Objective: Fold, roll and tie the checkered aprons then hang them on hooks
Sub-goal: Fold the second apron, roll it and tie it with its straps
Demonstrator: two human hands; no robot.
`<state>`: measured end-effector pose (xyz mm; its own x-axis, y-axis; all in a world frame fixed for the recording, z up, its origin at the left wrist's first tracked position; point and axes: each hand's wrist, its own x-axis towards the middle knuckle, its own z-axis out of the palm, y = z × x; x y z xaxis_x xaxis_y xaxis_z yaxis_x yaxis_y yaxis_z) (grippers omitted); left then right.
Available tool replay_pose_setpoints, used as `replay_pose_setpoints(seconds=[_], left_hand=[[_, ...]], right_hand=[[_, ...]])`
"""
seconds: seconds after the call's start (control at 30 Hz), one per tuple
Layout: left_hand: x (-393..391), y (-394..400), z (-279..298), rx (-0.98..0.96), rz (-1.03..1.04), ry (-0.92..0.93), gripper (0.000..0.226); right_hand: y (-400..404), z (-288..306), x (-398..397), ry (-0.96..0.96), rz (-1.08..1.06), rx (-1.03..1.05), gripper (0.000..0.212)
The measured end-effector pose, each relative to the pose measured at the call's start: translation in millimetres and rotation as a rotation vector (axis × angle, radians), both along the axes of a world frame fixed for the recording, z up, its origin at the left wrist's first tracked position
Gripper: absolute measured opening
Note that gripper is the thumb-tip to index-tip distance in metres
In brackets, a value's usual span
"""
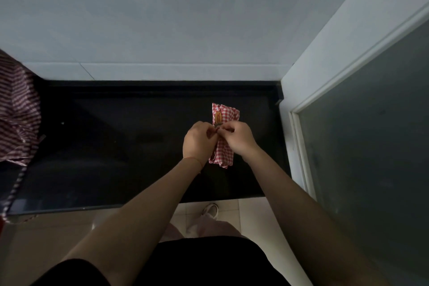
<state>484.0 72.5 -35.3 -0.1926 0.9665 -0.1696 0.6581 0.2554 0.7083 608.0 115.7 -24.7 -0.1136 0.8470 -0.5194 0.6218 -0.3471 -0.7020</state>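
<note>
Tying step in hand. Rolled red-checked apron (224,137) lies on dark desk (116,141), right of centre. Left hand (197,143) and right hand (239,138), each grip narrow, pinching strap ends (217,126) over roll's middle. Next, likely: cinch knot tight, then carry to hook; none in view.

I'm working soft checkered cloth, my apron (224,132), lying on the glossy, smooth black stone counter (116,146); left of it, striped cloth (18,114).

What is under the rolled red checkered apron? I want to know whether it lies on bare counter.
The rolled apron lies on the black counter, which shows bare around it. Both hands cover its middle, pinching its tie; nothing directly beneath the roll is visible.
</note>
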Motion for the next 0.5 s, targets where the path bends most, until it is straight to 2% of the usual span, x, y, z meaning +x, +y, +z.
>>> replay_pose_setpoints(seconds=[0.17, 0.37, 0.5], left_hand=[[3.2, 1.6, 1.3, -0.01, 0.013, 0.042, 0.01], [3.4, 4.9, -0.6, -0.047, 0.006, 0.058, 0.017], [-0.9, 6.7, -2.3, -0.061, 0.007, 0.012, 0.016]], right_hand=[[-0.6, 4.7, 0.5, 0.106, -0.069, -0.095, 0.024], [-1.3, 6.6, 3.5, 0.146, -0.06, -0.156, 0.024], [-9.2, -1.1, 5.5, 0.121, -0.089, -0.041, 0.016]])
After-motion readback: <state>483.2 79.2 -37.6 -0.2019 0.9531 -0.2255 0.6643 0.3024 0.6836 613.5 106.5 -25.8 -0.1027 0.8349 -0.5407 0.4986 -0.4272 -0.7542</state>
